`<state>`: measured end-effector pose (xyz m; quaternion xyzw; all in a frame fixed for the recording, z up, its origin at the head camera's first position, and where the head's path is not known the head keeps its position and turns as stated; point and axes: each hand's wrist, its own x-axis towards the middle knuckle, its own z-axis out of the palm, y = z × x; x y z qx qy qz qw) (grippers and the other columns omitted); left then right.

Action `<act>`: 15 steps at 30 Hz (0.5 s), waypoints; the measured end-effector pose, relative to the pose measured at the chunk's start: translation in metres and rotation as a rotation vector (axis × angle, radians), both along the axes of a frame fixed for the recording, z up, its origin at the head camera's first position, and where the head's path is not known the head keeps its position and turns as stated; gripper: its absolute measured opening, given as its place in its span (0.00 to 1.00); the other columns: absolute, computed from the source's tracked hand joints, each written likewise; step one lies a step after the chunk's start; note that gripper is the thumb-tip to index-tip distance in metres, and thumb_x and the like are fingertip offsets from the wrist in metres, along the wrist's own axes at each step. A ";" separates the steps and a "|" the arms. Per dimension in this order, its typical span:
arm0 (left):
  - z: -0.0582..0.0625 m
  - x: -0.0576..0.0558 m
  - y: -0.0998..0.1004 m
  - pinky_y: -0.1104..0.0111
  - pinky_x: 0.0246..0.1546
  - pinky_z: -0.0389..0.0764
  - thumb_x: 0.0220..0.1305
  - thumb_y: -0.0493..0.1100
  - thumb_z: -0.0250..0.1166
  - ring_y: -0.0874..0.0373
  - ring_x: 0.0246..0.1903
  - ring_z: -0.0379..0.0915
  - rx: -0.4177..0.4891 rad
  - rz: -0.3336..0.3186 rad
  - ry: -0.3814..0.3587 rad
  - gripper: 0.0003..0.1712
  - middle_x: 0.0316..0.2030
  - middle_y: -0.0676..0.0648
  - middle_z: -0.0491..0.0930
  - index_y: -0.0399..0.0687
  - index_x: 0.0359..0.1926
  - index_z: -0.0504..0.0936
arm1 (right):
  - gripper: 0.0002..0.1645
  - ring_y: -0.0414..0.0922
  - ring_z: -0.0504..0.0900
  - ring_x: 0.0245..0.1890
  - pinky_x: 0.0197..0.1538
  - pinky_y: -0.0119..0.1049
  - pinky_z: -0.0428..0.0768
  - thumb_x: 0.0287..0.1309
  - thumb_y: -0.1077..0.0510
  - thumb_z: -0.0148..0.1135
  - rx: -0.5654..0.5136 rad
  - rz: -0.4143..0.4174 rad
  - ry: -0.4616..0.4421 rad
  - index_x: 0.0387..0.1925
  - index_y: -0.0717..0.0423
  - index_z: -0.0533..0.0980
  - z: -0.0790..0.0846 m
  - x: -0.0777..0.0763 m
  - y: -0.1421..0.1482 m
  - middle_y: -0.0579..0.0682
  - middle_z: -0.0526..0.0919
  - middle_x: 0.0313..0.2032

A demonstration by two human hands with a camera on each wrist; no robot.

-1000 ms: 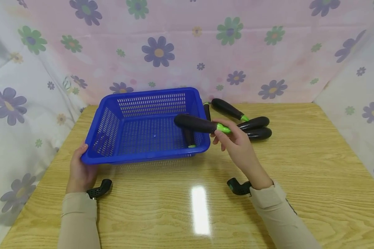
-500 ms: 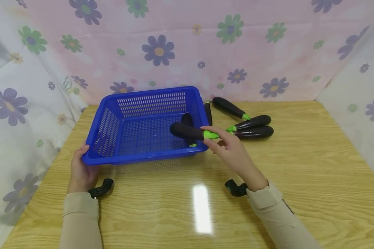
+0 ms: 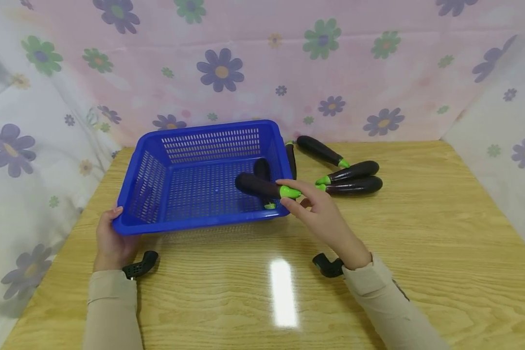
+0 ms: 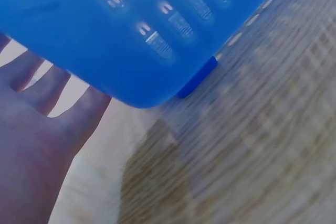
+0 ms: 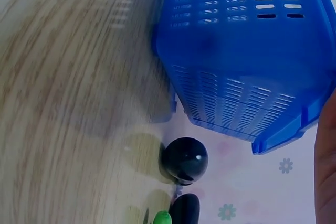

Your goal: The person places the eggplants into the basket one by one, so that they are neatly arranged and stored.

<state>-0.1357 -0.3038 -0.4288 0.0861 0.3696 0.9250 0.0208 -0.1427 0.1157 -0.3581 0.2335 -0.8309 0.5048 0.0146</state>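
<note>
My right hand point(image 3: 315, 209) pinches an eggplant point(image 3: 255, 185) by its green stem end, over the right side of a blue plastic basket point(image 3: 210, 224). The eggplant's dark round end points left, and its body crosses above a second eggplant point(image 3: 262, 168) lying inside the basket. My left hand point(image 3: 113, 240) grips the basket's front left corner, thumb on the rim. Below that rim, the left wrist view shows the fingers point(image 4: 79, 114) behind the basket's wall. In the right wrist view only a strip of the right hand point(image 5: 326, 166) shows, beside the basket.
Right of the basket, two eggplants point(image 3: 354, 186) lie side by side on the wooden table point(image 3: 420, 233). Another eggplant point(image 3: 319, 148) lies farther back, and one more point(image 3: 291, 158) is partly hidden by the basket's right wall. A flowered cloth point(image 3: 262, 73) hangs behind the table.
My right hand has moved left and slightly toward me, bringing the held eggplant farther over the basket and lower. The left hand keeps its grip on the basket's corner.
</note>
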 end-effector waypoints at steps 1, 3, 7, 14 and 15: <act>0.001 0.000 0.000 0.64 0.51 0.66 0.55 0.39 0.54 0.51 0.53 0.64 -0.005 0.003 0.000 0.36 0.59 0.43 0.64 0.48 0.65 0.54 | 0.22 0.40 0.74 0.32 0.33 0.36 0.74 0.59 0.51 0.53 0.005 0.000 -0.003 0.56 0.45 0.69 0.004 0.002 -0.002 0.41 0.71 0.55; 0.002 0.001 -0.001 0.64 0.51 0.65 0.54 0.39 0.54 0.51 0.53 0.64 0.004 0.000 -0.005 0.36 0.60 0.43 0.63 0.48 0.65 0.54 | 0.22 0.41 0.74 0.32 0.33 0.35 0.74 0.60 0.53 0.53 0.014 -0.001 -0.004 0.56 0.48 0.69 0.011 0.005 -0.004 0.44 0.71 0.55; 0.003 0.000 0.000 0.64 0.52 0.64 0.56 0.40 0.52 0.52 0.54 0.62 -0.034 -0.004 -0.016 0.35 0.61 0.44 0.61 0.49 0.66 0.53 | 0.21 0.41 0.73 0.31 0.33 0.35 0.74 0.60 0.55 0.53 0.033 -0.018 -0.006 0.56 0.52 0.69 0.021 0.010 -0.007 0.47 0.72 0.54; 0.005 -0.002 0.004 0.63 0.53 0.60 0.55 0.40 0.52 0.51 0.53 0.64 0.034 -0.002 -0.028 0.35 0.58 0.42 0.66 0.45 0.65 0.54 | 0.21 0.42 0.73 0.33 0.35 0.37 0.74 0.60 0.54 0.53 0.026 -0.033 -0.030 0.55 0.51 0.70 0.021 0.011 -0.008 0.46 0.72 0.54; 0.005 -0.003 0.006 0.63 0.53 0.59 0.55 0.39 0.52 0.51 0.53 0.64 0.059 -0.003 -0.032 0.36 0.58 0.42 0.66 0.45 0.65 0.55 | 0.21 0.42 0.73 0.33 0.35 0.37 0.74 0.60 0.54 0.53 0.026 -0.031 -0.025 0.55 0.52 0.70 0.021 0.011 -0.009 0.46 0.72 0.53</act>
